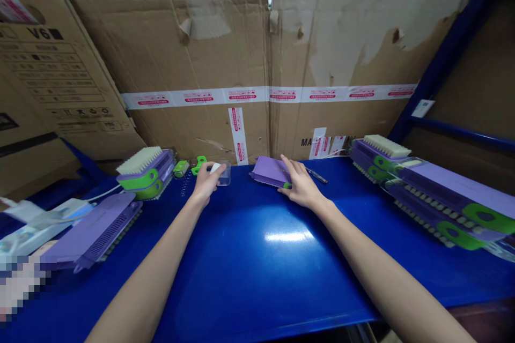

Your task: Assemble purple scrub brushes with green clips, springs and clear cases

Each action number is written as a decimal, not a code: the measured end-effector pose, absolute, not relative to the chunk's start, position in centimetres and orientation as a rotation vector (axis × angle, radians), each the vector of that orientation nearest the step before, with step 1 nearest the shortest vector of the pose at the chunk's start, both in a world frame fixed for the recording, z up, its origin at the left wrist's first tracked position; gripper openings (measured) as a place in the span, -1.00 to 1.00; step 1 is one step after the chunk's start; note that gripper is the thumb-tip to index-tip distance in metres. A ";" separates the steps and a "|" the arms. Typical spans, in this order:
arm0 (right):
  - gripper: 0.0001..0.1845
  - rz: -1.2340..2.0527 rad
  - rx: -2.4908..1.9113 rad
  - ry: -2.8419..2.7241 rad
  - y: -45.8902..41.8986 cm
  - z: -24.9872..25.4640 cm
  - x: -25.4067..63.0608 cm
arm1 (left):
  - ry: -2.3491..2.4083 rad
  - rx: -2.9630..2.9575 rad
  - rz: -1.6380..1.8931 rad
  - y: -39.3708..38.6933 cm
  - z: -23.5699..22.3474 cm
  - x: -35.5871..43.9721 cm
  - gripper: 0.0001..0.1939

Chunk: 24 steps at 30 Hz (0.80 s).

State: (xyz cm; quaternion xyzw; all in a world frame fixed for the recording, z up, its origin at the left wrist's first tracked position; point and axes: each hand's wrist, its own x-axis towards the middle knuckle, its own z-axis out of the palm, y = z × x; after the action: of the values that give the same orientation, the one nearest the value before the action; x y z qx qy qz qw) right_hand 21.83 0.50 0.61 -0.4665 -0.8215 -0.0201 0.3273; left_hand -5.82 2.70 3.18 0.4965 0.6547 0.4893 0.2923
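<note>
My left hand [206,186] is closed at the left side of a small clear plastic box [225,176], with a white piece [215,168] by its fingertips. A green plastic part [198,165], a small green box [181,169] and a coil spring [184,185] lie to its left. My right hand [302,185] grips the right end of a purple brush [269,170] lying flat on the blue table, the fingers over its top and the thumb at the near edge. Just beyond that hand lies a screwdriver [317,174].
Purple-and-green brushes are stacked at the right [446,187]; another stack [145,171] stands at the left, bristles up. Nearer on the left are a purple brush [96,228] and a white power strip [52,225] with cables. A cardboard wall [201,53] closes off the blue table's [241,278] back.
</note>
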 end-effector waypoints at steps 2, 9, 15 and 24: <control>0.13 -0.045 -1.219 -2.154 0.5 0.7 21.8 | 2.076 1.677 1.213 2.4 3.2 -6.0 -0.57; 0.10 -0.051 -1.189 -2.170 0.2 0.9 21.8 | 2.359 2.309 0.646 1.5 2.9 -5.7 -0.59; 0.07 -0.082 -1.199 -2.181 0.2 0.9 21.8 | 2.328 2.370 0.593 1.8 2.7 -5.6 -0.59; -0.12 -0.070 -1.201 -2.163 0.1 0.9 21.7 | 2.073 2.270 1.112 2.1 2.8 -5.2 -0.56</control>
State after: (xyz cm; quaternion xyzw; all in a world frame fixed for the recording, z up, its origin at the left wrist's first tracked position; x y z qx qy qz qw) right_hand 21.75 0.07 0.91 -0.4585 -0.8259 -0.0268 0.3270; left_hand -5.24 2.09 2.83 0.6931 0.6328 0.3393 -0.0638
